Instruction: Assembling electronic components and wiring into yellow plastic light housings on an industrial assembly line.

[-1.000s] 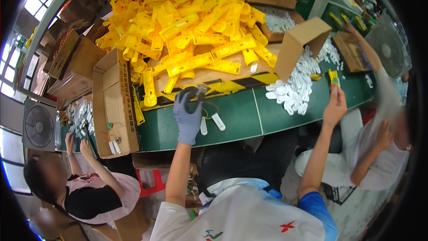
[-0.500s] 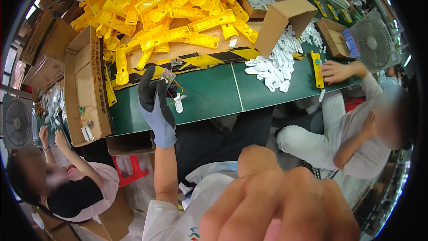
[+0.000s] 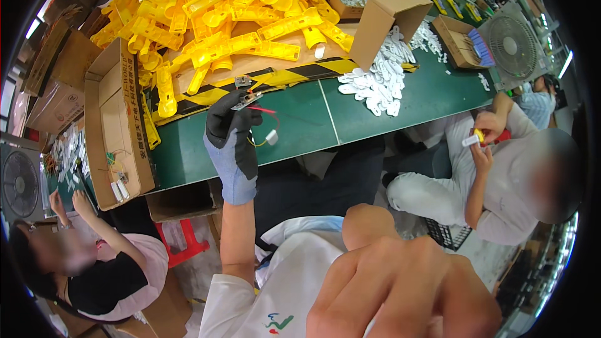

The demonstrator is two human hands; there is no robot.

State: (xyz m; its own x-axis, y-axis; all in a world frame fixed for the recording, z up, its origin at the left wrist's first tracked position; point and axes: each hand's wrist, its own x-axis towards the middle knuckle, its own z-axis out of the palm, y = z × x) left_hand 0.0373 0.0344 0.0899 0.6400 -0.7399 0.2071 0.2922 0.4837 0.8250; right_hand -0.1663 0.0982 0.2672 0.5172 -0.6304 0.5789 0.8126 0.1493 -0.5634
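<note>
My left hand (image 3: 231,150), in a grey and black glove, is raised over the front of the green bench. Its fingers pinch a small circuit board (image 3: 248,101). From the board trail a red wire (image 3: 263,110) and thinner leads, with a small white plastic part (image 3: 271,137) hanging at their end. A second small metal-and-board piece (image 3: 243,81) lies on the striped edge just beyond the fingers. Bare and very close to the camera, my right hand (image 3: 404,275) has its fingers curled, knuckles showing; whatever they grip is hidden.
Yellow plastic housings (image 3: 219,19) are heaped at the back. White plastic pieces (image 3: 379,81) spill from a tipped carton (image 3: 391,15). An open carton (image 3: 116,131) stands at left. Co-workers sit on both sides; the right one holds a yellow-and-white part (image 3: 474,138).
My left hand has turned, swinging the board and dangling white part to the right. My right hand stays near the camera. The right co-worker has lifted the yellow piece off the bench.
</note>
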